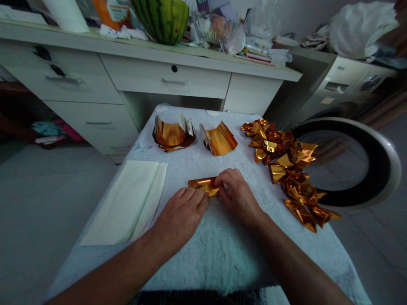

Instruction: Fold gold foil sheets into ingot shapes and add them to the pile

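Observation:
A small folded strip of gold foil paper (202, 184) lies on the cloth-covered table (235, 250). My left hand (184, 214) presses its near left edge with the fingers bent together. At the strip's right end, my right hand (238, 195) pinches the foil between thumb and fingers. Beyond my hands rest a curled stack of gold foil sheets (171, 134) and a smaller curled stack of sheets (222, 140). A heap of folded gold foil pieces (282, 163) runs down the right side of the table. Parts of the strip are hidden under my fingers.
Pale folded paper (124, 203) lies at the table's left. Behind stands a white drawer desk (178, 80) bearing a cut watermelon (162, 19), a paper roll (66, 15) and plastic bags. A washing machine (337, 89) with its round door (392, 163) swung open stands on the right.

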Available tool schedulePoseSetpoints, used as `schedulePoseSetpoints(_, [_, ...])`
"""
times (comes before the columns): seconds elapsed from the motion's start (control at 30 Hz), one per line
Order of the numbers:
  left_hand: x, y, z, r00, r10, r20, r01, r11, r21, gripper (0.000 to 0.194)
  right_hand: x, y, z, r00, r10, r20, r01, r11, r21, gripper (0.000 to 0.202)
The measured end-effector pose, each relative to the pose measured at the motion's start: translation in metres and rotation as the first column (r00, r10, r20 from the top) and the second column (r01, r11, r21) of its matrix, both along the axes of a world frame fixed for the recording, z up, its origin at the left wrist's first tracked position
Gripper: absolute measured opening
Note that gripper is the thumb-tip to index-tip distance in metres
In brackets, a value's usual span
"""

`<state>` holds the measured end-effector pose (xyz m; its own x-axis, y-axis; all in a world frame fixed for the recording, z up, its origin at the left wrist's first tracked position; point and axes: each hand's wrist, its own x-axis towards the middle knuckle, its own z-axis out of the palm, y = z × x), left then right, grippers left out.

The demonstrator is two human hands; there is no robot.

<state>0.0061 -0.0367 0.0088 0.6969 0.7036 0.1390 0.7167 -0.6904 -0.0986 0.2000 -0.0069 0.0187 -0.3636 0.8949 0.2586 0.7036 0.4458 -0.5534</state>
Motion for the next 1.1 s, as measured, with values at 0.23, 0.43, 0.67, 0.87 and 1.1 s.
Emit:
schedulePoseSetpoints(0.23, [-0.001,-0.003,-0.008,0.999,0.026,0.018,-0.026,0.999,-0.026,0.033,-0.02,-0.004,-0.005,0.998,0.057,0.007,-0.056,0.987,-0.151,0.019])
schedulePoseSetpoints(0.43, [-0.016,-0.015,-0.01,0.997,0.058,0.047,-0.059,0.998,0.022,0.042,-0.025,-0.003,-0.006,0.999,0.003,0.045,0.004,0.99,-0.141,0.015])
schedulePoseSetpoints(0.67, [-0.022,-0.027,-0.013,0.993,0.107,0.051,-0.11,0.991,0.077,0.047,-0.033,0.0,-0.006,0.987,-0.046,0.153,0.071,0.985,-0.16,0.006])
schedulePoseSetpoints(0.87, [-0.025,-0.024,-0.02,0.986,0.076,0.149,-0.088,0.993,0.079,0.042,-0.045,-0.002,-0.005,0.947,-0.101,0.304,0.141,0.983,-0.114,0.011])
schedulePoseSetpoints(1.1, [-0.029,-0.026,-0.023,0.959,0.045,0.278,-0.082,0.989,0.123,0.037,-0.051,-0.008,-0.007,0.922,-0.152,0.357,0.181,0.982,-0.049,0.026])
